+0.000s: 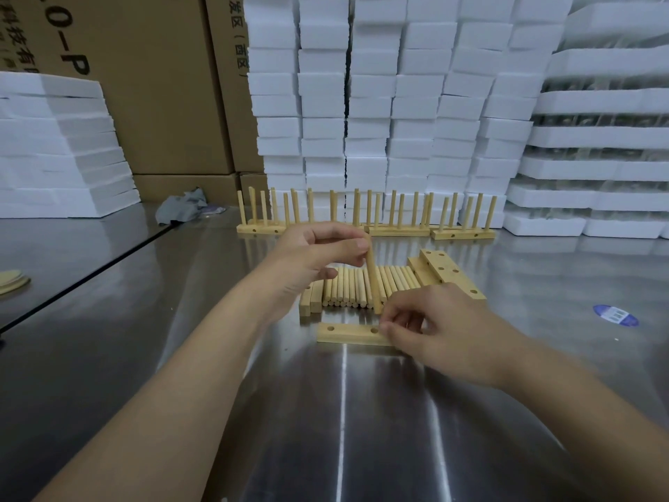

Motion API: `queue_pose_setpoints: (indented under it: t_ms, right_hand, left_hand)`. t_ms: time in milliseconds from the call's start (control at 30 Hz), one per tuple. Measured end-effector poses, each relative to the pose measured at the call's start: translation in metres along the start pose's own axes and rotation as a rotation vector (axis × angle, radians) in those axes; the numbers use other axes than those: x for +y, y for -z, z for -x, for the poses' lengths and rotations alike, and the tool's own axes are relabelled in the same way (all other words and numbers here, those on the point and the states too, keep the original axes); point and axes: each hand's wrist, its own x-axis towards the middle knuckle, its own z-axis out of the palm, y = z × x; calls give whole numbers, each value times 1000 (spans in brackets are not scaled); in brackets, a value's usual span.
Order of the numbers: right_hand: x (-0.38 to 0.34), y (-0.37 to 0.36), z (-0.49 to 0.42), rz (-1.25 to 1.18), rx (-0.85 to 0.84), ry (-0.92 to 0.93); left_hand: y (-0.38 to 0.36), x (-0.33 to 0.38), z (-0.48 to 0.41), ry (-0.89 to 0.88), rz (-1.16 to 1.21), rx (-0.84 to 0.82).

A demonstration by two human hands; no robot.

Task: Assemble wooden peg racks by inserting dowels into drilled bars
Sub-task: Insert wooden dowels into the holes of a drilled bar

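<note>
A drilled wooden bar (349,333) lies flat on the steel table (325,411) in front of me, two of its holes showing. My left hand (318,253) pinches the top of one dowel (373,280), which stands nearly upright with its lower end just above the bar. My right hand (440,333) holds the bar's right end with curled fingers and covers that part. Behind the bar lies a row of several loose dowels (347,288), side by side.
Spare drilled bars (450,275) lie right of the loose dowels, and two more bars (311,297) lie on their left. Finished peg racks (396,219) stand in a line farther back. White foam blocks (398,103) and cardboard boxes (152,85) wall the rear. A grey rag (182,210) lies back left.
</note>
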Motion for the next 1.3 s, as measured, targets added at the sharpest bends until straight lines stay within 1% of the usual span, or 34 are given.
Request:
queue_pose_setpoints:
  t_ms: [100,167,367,533,733,967,1300]
  right_hand:
    - [3,-1,1,30,-82,1]
    - [5,0,1,63,-104,-5]
    - [7,0,1,94,-112,-6]
    - [8,1,1,72,-118,-9]
    - [8,1,0,80,-114,-12]
    - [7,1,0,83,-100,-11]
    - [6,1,-1,49,-112,-23]
  left_hand:
    - [18,4,2,-24,-132,30]
    - [28,4,5,-18,-167,37]
    - [37,1,9,40,-247,-69]
    - [40,3,10,57,-276,-88]
    - [44,2,10,55,-280,-70]
    - [42,5,11,54,-279,-115]
    - [48,8,13,56,-314,-97]
